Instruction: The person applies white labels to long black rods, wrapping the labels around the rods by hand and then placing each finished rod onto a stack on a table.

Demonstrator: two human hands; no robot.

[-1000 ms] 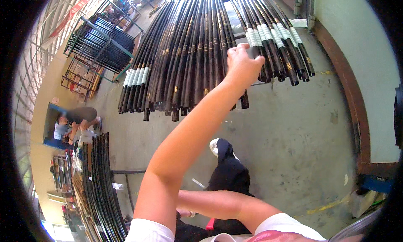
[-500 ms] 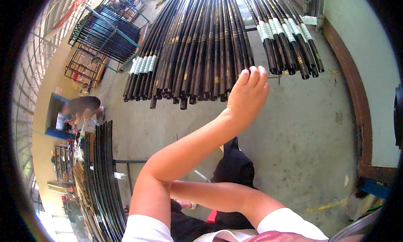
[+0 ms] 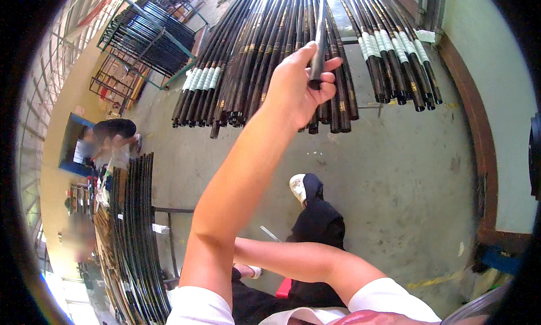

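My left hand [image 3: 296, 88] is raised over a wide row of black poles [image 3: 256, 60]. Its fingers are closed round the near end of a slim black tapered rod [image 3: 319, 40], which lifts clear of the row and points away from me. The poles below carry gold markings, and several at the left have white wrapped bands [image 3: 202, 78]. Further right lies a separate group of poles with white bands [image 3: 394, 46]. My right forearm [image 3: 287, 261] crosses low toward the left and passes behind my left arm, which hides that hand.
Along the left, long black poles [image 3: 141, 223] rest on a stand. A green rack [image 3: 152, 40] of dark rods stands at the far left. One person [image 3: 115, 130] bends by a blue-framed opening. At the right, a brown-edged wall [image 3: 470, 111] borders the concrete floor [image 3: 394, 184].
My left hand has moved up and left from the ends of the row. It now holds a black tapered rod lifted off the others. The view has shifted slightly.
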